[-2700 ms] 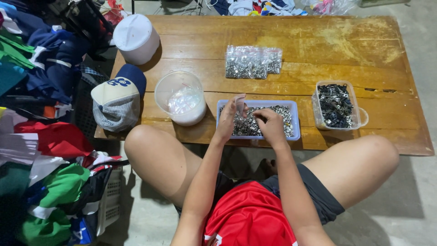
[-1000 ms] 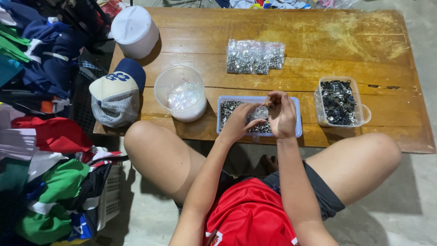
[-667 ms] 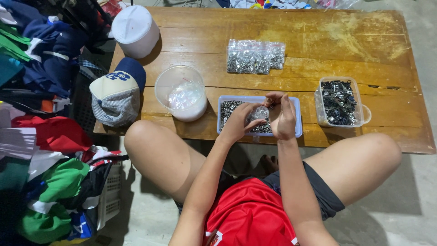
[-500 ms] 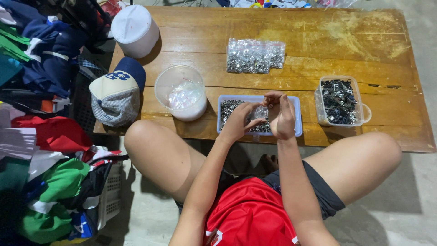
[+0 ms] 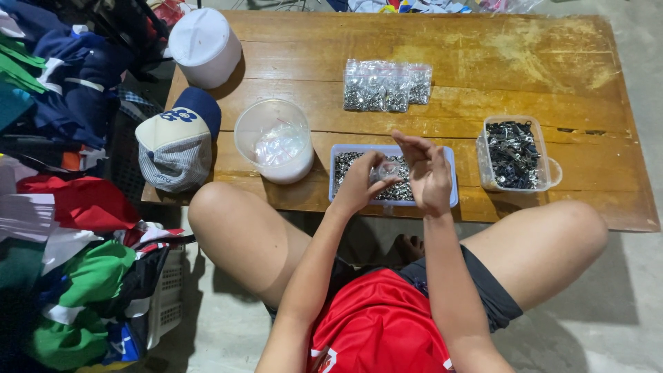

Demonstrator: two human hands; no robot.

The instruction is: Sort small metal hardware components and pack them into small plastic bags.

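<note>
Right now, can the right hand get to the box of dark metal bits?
Probably yes. The right hand hovers just left of the clear box of dark metal bits, with only bare wooden table between them.

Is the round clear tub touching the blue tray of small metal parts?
Apart. The head view shows a strip of bare wooden table between the round clear tub and the blue tray's left edge.
</note>
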